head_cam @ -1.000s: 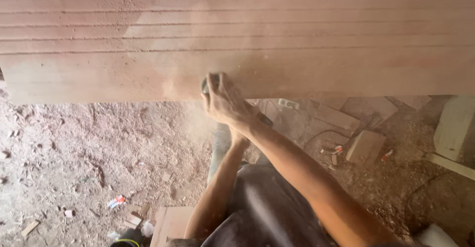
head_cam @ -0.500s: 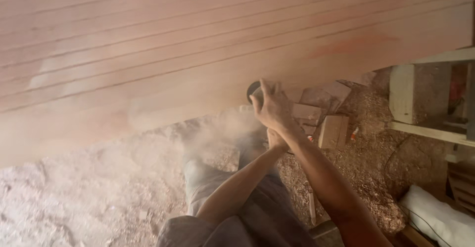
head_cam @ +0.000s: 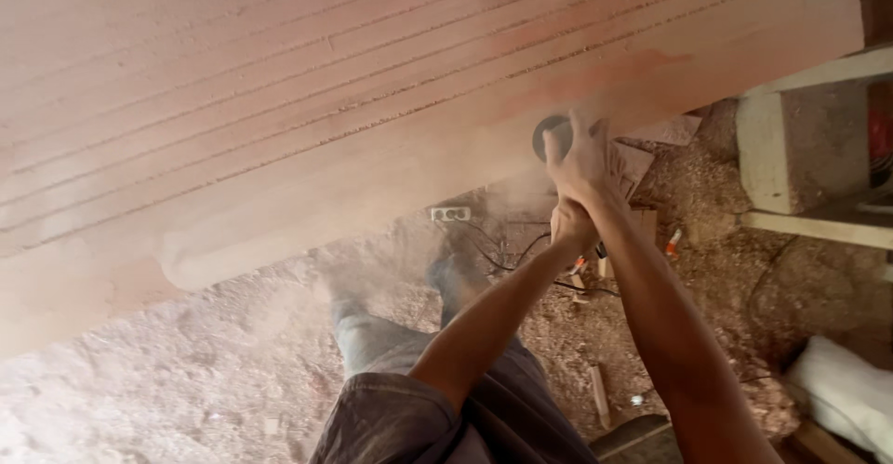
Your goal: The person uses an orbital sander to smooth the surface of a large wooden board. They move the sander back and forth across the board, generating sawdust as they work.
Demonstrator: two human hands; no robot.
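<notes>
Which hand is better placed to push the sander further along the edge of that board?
Probably the right hand: it lies on top of the sander, pressed against the wooden board. The left hand sits lower, gripping the tool from behind.

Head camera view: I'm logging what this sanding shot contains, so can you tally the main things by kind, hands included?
Hands: 2, the right hand on top of the tool and the left hand gripping it below
Power sander: 1
Grooved wooden slab: 1
Power strip: 1
Wood offcuts on the floor: several, too dusty to count exactly
Total counted: 5
</notes>
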